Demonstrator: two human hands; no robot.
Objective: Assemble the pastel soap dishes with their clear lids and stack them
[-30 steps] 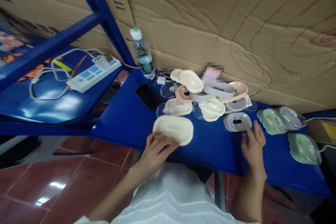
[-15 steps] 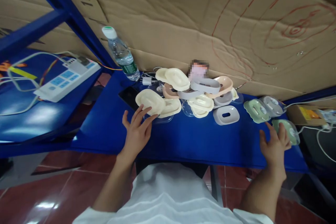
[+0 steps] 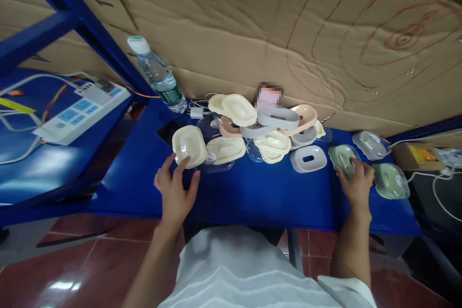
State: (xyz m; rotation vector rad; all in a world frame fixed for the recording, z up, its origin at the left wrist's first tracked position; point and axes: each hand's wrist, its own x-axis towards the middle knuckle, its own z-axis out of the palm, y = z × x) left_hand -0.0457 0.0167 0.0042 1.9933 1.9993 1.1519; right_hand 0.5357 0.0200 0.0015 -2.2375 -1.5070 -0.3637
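Has L hand (image 3: 175, 192) open, fingers spread, w/ fingertips at near edge of cream dish (image 3: 189, 142), on blue tabletop (image 3: 252, 199), well to left of grey tray (image 3: 314, 161). Grips w/ R hand (image 3: 355, 183) the green dish (image 3: 340, 155), just to right of grey tray, w/ thumb at its near left edge & fingers across its right side. Shows, farther to right of grey tray, a second green dish (image 3: 388, 183) and a lidded dish (image 3: 371, 147), both w/ clear plastic cover. Shows, behind & to left of grey tray, a pile (image 3: 252, 131) of cream, grey & peach pcs. Shows also, far left of grey tray, water bottle (image 3: 155, 74), dark phone (image 3: 164, 132) (partly hidden by cream dish), and power strip (image 3: 77, 122) on separate blue surface (image 3: 57, 173).
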